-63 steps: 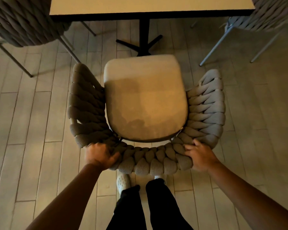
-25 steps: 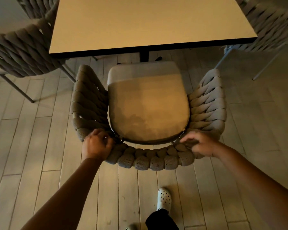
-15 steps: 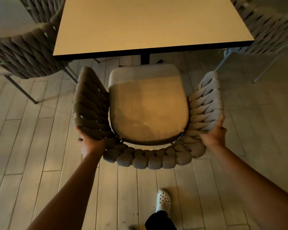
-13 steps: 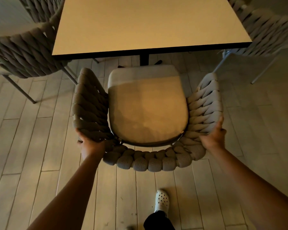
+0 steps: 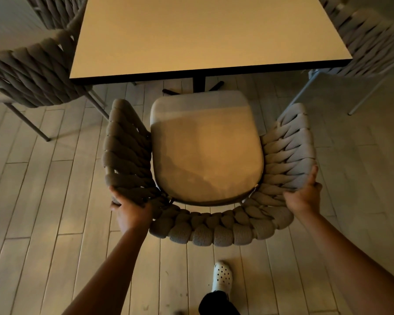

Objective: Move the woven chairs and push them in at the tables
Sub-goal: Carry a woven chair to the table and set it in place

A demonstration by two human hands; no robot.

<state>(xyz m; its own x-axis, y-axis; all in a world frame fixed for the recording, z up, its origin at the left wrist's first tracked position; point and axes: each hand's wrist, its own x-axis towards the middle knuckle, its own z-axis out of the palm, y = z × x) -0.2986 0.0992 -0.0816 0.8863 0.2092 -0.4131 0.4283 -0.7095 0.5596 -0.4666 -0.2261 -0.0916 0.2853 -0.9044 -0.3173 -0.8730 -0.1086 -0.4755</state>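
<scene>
A woven chair (image 5: pixel 216 226) with a thick braided grey back and a tan seat cushion (image 5: pixel 206 151) stands on the floor just in front of me, facing a square table (image 5: pixel 200 35). The cushion's front edge lies a little short of the table's near edge. My left hand (image 5: pixel 130 210) grips the outside of the chair's left rear corner. My right hand (image 5: pixel 305 196) holds the outside of the right rear corner, fingers laid along the weave and the thumb on top.
Another woven chair (image 5: pixel 34 73) stands at the table's left side and a third (image 5: pixel 371 39) at its right, both with thin metal legs. The table's black pedestal foot (image 5: pixel 198 85) shows under its edge. My white clog (image 5: pixel 222 275) rests on the plank floor behind the chair.
Both hands slid from the top of the chair's back out to its rear corners. The chair moved forward toward the table since the earliest frame.
</scene>
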